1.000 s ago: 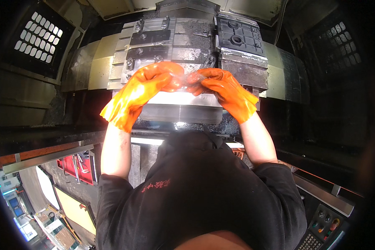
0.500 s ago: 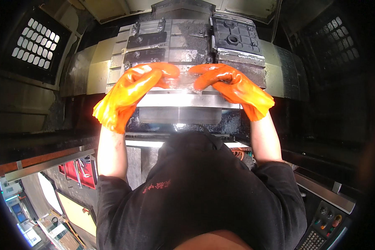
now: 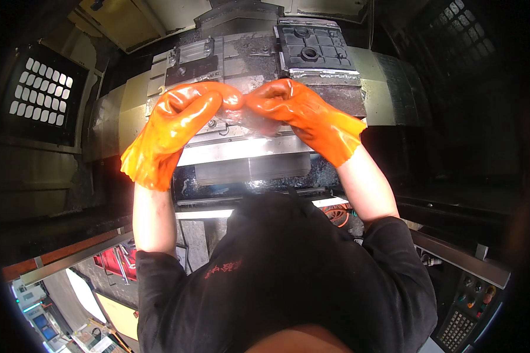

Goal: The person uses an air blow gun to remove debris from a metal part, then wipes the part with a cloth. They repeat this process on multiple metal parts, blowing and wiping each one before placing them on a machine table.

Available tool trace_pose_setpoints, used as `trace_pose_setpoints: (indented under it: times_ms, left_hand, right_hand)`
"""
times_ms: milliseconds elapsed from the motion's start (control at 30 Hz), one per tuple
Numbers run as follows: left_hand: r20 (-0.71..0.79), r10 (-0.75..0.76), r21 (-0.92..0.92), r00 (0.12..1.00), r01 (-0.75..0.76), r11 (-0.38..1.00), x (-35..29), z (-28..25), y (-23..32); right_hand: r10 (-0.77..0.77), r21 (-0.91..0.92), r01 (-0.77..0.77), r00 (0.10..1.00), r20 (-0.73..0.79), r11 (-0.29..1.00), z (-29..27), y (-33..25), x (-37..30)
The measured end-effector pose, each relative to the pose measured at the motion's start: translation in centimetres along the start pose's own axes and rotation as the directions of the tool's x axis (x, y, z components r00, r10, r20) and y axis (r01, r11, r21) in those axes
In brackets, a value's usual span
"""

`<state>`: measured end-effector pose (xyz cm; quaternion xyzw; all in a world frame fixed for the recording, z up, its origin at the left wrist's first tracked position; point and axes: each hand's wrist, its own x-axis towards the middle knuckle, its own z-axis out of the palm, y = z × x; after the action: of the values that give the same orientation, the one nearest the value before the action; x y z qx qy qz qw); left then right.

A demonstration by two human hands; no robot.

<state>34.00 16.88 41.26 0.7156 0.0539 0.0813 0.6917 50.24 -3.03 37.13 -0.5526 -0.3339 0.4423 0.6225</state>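
Note:
Both my hands wear glossy orange rubber gloves and are raised over the front of a metal machine bed. Between them hangs a thin, see-through piece that looks like clear plastic film, its shape blurred. My left hand pinches its left side, thumb against fingers. The fingers of my right hand are curled shut on the other side. The fingertips of the two gloves almost meet. Below the film runs the bright front edge of the bed.
A dark ribbed plate sits on a block at the bed's right. Clamps and bolts stand at the left, with a wrench partly behind my left glove. A red tray holds tools at lower left; a button panel is at lower right.
My right hand has moved left, its fingers curling in, so the gap between the gloves has narrowed. The clear film now bunches between them. The view has turned slightly.

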Motion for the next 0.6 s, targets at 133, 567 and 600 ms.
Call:
trace_pose_setpoints:
  times_ms: [133,567,600]
  left_hand:
    - [-0.105,-0.052,-0.126,0.993,0.038,0.991,0.4,1.1,-0.1]
    - [-0.075,-0.217,-0.136,0.973,0.206,0.969,4.8,2.0,-3.9]
    - [-0.098,-0.204,-0.133,0.974,0.190,0.973,5.1,2.5,-3.4]
  right_hand:
    - [-0.034,0.200,0.020,0.997,0.065,0.980,-2.2,0.8,0.1]
    - [-0.041,-0.038,0.039,0.998,-0.056,0.999,-4.9,-0.7,1.0]
    - [-0.083,-0.121,0.069,0.990,-0.118,0.990,-4.5,-1.7,0.4]
